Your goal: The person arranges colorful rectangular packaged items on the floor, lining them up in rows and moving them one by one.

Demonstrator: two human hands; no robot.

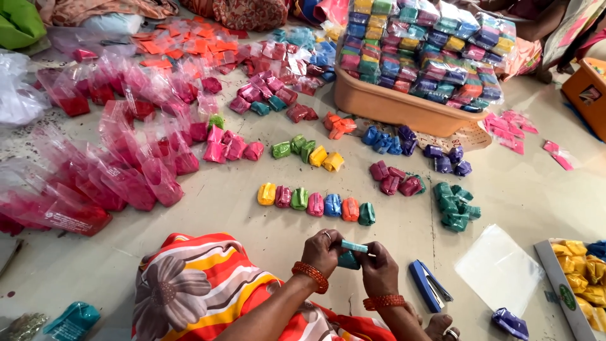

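Both hands closed on one small teal packet (349,257), held low over the floor (240,208) just in front of a striped, flowered garment. Left hand (323,251) pinching the packet's near side, right hand (377,268) gripping it from the other, fingers curled tight. Just ahead on the floor, a row of seven coloured packets (314,204). To the right, a blue stapler (428,285) beside a clear plastic sheet (499,268). Further back, an orange tub (398,107) piled with bagged packets; pink powder bags (126,164) spread at left.
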